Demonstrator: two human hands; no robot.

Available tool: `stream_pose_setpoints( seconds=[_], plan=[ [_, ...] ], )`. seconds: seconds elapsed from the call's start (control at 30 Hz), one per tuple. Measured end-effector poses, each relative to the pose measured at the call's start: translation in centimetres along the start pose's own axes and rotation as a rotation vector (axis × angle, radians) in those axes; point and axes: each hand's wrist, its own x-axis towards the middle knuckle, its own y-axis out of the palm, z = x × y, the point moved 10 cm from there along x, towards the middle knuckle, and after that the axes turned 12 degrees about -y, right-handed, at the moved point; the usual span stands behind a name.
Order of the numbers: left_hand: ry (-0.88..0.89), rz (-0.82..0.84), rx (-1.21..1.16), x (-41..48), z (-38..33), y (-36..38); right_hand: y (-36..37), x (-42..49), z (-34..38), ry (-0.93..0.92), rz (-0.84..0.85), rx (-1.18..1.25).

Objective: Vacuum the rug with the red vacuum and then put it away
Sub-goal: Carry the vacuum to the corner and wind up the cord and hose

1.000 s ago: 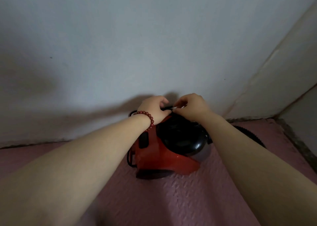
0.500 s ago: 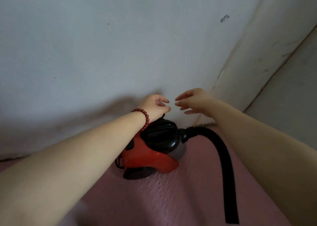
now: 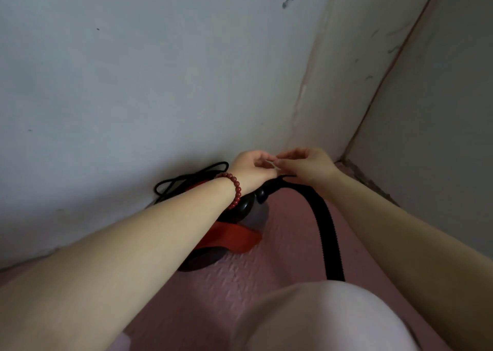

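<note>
The red vacuum (image 3: 232, 237) sits at the pink mat's (image 3: 269, 273) wall edge. Above it, the left hand (image 3: 253, 167) and right hand (image 3: 305, 165) meet fingertips, loosely curled; I cannot tell whether they pinch anything.

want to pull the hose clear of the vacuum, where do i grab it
Probably the hose on its straight run over the mat, wrapped from above and the right: the vacuum crowds its left side, and its upper end sits under the right hand.
</note>
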Motion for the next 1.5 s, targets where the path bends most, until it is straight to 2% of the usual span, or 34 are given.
stream_pose_setpoints(
  seconds=[0.57, 0.77, 1.1, 1.3, 1.5],
  plan=[
    [0.088, 0.240, 0.193, 0.5, -0.9, 11.1, -9.0, -5.9, -6.6, 0.006, -0.288, 0.157],
    [0.118, 0.320, 0.211, 0.3, -0.7, 14.9, -10.7, -8.7, -10.0, 0.068, -0.350, 0.233],
    [0.140, 0.494, 0.404, -0.5, 0.5, 21.3, -13.4, -13.2, -15.8, 0.147, -0.464, 0.271],
    [0.238, 0.501, 0.667, -0.1, 2.2, 23.6, -13.7, -13.6, -18.1, 0.169, -0.475, 0.233],
    [0.624, 0.582, 1.225, -1.6, 5.3, 25.9, -12.7, -13.6, -20.0, 0.192, -0.392, 0.047]
  ],
)
